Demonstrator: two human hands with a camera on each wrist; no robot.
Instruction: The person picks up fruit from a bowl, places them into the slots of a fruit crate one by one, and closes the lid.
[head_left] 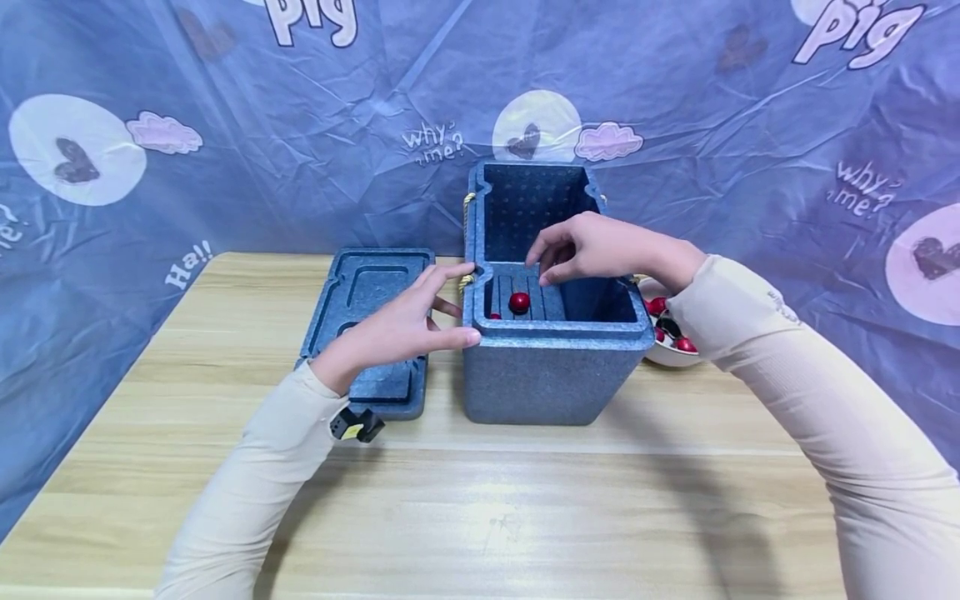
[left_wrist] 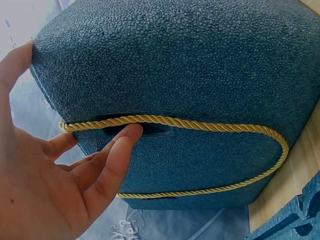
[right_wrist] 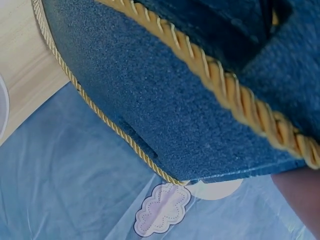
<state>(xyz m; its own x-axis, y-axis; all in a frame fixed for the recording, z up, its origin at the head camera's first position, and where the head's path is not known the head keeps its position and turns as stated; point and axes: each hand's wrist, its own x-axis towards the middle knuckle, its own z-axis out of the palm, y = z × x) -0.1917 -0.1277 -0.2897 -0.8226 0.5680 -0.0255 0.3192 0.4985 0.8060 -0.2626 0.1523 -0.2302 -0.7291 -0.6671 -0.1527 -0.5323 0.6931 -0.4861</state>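
Note:
A deep blue-grey foam box (head_left: 540,379) stands lidless on the table. My left hand (head_left: 408,317) rests on its left rim with thumb and fingers spread; in the left wrist view, one fingertip meets the yellow rope (left_wrist: 220,126) on the box's side. Over the box opening is my right hand (head_left: 592,246), its fingers loosely bent and nothing visible between them. Below and left of those fingertips, a shiny red ball (head_left: 519,302) shows inside the box. Part of another red thing (head_left: 495,317) peeks out behind the near rim. The right wrist view shows only the box side and rope (right_wrist: 220,85).
Left of the box lies a matching blue-grey lid (head_left: 382,283). A white bowl (head_left: 671,358) with several red and black pieces stands at the right, partly hidden by the box and right sleeve. A printed blue cloth (head_left: 300,150) hangs behind the wooden table (head_left: 465,517).

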